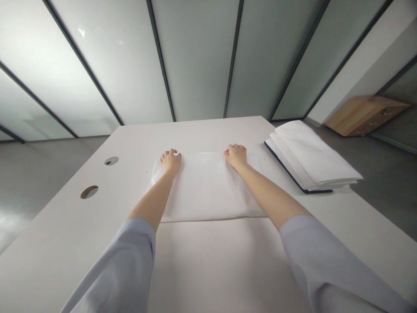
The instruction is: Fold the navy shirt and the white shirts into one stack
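Observation:
A white cloth (205, 191), flat and roughly rectangular, lies on the table in front of me. At its far left corner my left hand (171, 161) is closed, with curled fingers gripping the fabric. My right hand (236, 155) pinches the far edge further right, its fingers bent over the cloth. Small creases run from both hands, and the fabric beside the left one is slightly raised. My fingertips are partly hidden. The near edge of the cloth lies fairly straight across the table.
The white table (215, 265) stretches out on all sides. On its right, a stack of folded white cloths (312, 152) rests on a dark flat item (286, 171). Two round holes (89, 192) pierce the left side. Behind stand frosted glass panels (198, 56) and a wooden cabinet (355, 115).

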The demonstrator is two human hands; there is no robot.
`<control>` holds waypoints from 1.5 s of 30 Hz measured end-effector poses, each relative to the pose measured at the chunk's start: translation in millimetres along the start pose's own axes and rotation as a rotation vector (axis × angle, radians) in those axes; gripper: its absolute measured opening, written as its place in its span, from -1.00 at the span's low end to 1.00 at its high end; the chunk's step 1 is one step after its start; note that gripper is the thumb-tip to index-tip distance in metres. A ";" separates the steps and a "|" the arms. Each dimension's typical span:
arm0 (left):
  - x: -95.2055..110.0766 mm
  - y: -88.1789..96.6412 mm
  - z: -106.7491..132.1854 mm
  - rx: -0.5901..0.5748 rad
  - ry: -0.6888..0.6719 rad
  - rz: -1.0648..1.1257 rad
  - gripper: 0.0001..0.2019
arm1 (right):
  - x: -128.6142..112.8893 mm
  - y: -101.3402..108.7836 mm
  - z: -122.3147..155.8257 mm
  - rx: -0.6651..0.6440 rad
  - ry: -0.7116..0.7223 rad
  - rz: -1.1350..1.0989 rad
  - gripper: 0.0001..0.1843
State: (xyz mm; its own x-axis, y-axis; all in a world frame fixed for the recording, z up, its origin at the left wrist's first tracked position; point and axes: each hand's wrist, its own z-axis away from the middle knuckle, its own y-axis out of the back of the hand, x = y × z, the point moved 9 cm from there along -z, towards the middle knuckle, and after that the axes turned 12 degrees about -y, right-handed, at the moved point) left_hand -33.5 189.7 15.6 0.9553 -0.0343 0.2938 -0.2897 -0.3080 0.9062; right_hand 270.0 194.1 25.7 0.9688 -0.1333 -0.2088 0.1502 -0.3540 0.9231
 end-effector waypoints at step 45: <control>-68.0 33.9 70.7 -0.034 0.256 -0.056 -0.63 | 86.3 75.9 29.6 0.154 -0.352 -0.097 -0.63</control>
State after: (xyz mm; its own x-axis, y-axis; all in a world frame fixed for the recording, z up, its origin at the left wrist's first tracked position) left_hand -104.1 114.4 4.8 0.9250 0.2244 0.3066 -0.2432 -0.2703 0.9315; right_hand 359.2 128.3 68.1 0.8207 -0.3922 -0.4156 0.1808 -0.5118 0.8399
